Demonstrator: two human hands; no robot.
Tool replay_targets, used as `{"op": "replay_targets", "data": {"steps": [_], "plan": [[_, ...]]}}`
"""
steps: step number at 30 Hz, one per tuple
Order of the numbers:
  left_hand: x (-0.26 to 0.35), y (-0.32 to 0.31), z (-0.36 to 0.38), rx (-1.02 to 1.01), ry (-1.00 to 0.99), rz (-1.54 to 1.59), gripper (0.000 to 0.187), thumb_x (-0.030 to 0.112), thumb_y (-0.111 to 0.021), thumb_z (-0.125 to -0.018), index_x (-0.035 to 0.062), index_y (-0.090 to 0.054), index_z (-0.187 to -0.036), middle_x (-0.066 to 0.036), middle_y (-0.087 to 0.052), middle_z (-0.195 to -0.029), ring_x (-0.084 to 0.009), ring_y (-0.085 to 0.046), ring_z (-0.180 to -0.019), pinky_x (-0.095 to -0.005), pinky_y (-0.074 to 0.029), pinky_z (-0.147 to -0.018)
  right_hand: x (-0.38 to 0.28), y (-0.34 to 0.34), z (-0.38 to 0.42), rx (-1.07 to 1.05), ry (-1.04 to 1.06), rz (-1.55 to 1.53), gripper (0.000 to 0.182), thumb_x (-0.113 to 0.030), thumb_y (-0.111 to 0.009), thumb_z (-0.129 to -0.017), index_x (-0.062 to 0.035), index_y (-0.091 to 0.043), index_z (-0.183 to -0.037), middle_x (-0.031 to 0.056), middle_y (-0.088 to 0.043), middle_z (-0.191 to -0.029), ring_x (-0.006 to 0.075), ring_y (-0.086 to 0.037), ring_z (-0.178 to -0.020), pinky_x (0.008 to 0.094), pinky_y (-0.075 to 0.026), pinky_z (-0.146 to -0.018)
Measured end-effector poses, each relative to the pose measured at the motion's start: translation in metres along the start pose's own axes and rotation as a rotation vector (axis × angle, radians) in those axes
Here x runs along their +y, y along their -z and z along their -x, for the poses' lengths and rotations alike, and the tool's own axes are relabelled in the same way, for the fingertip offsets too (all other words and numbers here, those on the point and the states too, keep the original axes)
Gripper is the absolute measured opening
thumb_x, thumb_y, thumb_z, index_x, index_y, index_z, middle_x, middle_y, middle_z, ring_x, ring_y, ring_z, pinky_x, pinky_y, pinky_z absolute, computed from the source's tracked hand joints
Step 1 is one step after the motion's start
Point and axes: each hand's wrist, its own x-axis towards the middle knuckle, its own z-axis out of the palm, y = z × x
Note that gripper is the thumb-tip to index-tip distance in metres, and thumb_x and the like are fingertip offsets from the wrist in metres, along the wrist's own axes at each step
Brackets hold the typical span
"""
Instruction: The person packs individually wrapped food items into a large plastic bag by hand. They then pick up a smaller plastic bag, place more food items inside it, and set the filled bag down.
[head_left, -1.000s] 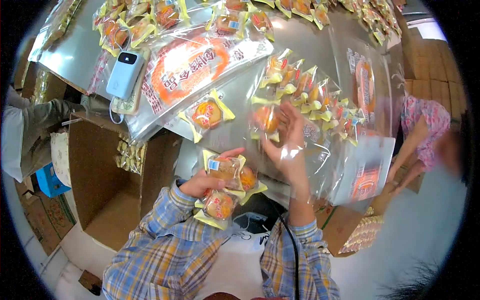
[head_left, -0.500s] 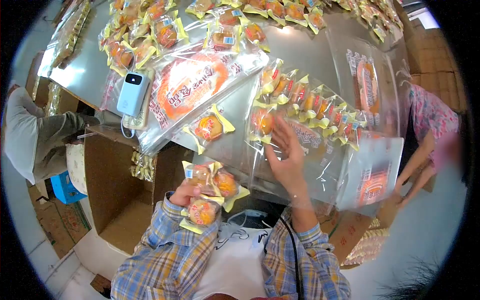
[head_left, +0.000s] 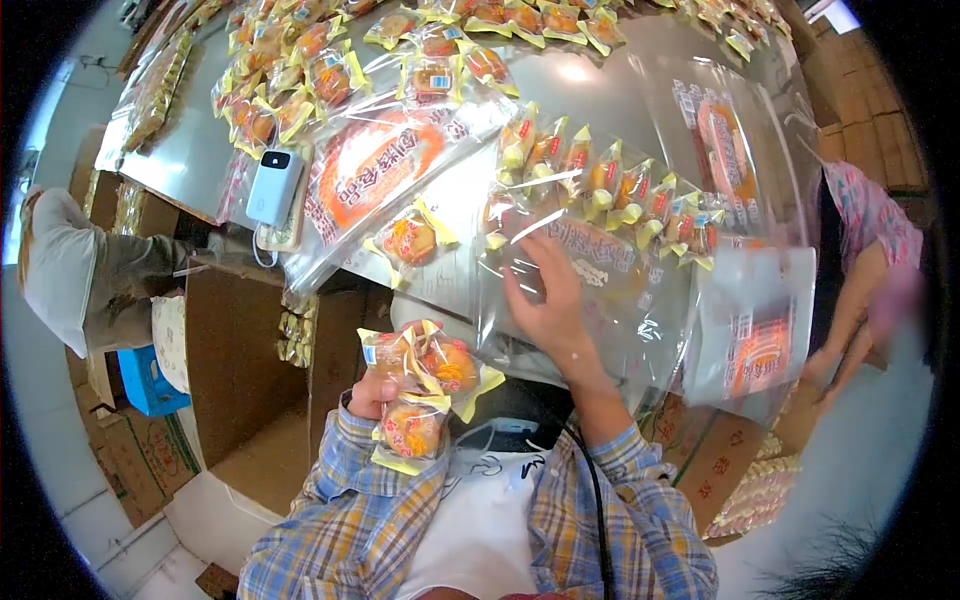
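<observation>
My left hand (head_left: pixel 372 396) is closed around three wrapped cakes (head_left: pixel 412 428) bunched together at the front of the table. My right hand (head_left: pixel 550 305) reaches into a large clear plastic bag (head_left: pixel 610 330), its thumb apart from the stretched fingers. Just beyond those fingertips is a wrapped cake (head_left: pixel 500 214), partly hidden by glare. Inside the bag, a slanting row of wrapped cakes (head_left: pixel 605 175) stands on edge. Between my hands and farther back, one loose wrapped cake (head_left: pixel 409 241) lies on the metal table.
A printed bag stack (head_left: pixel 375 170) lies beside a blue power bank (head_left: pixel 273 188). More wrapped cakes (head_left: pixel 330 75) cover the back. An open cardboard box (head_left: pixel 240 370) is at the left front. A person's forearm (head_left: pixel 855 295) is at right, near a printed bag (head_left: pixel 760 330).
My right hand has moved slightly left and down, and its fingers are now clear of the cake they were touching. My left hand still holds its cakes. The view has shifted slightly.
</observation>
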Motion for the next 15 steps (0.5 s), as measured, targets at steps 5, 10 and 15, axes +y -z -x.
{"op": "replay_targets", "data": {"steps": [5,10,15], "plan": [[0.001,-0.003,0.009,-0.096,-0.011,0.059,0.112,0.032,-0.091,-0.064,-0.0008,-0.033,-0.154,-0.03,-0.05,-0.146,-0.0406,-0.057,-0.132,-0.0509,-0.047,-0.113,0.003,0.028,0.038,-0.055,-0.012,0.146,0.054,-0.008,-0.077,-0.086,-0.0003,-0.059,-0.137,0.022,-0.061,-0.138,0.0409,-0.058,-0.126,0.0462,-0.046,-0.109],[-0.008,-0.014,0.002,-0.105,-0.053,0.002,0.098,0.032,-0.081,-0.066,0.0065,-0.039,-0.151,-0.033,-0.052,-0.14,-0.0436,-0.066,-0.111,-0.0523,-0.061,-0.084,-0.011,0.012,0.006,-0.012,-0.308,0.29,0.074,-0.022,-0.08,-0.086,0.0005,-0.046,-0.147,0.0258,-0.057,-0.132,0.0423,-0.054,-0.125,0.051,-0.045,-0.107],[-0.022,-0.011,0.009,-0.076,-0.047,0.0,0.1,0.032,-0.081,-0.065,0.0062,-0.037,-0.152,-0.033,-0.051,-0.141,-0.0447,-0.065,-0.112,-0.0528,-0.061,-0.086,-0.004,-0.005,-0.007,0.024,-0.287,0.433,0.072,-0.027,-0.083,-0.082,-0.0014,-0.051,-0.142,0.0249,-0.058,-0.123,0.0408,-0.055,-0.121,0.0503,-0.045,-0.103]]}}
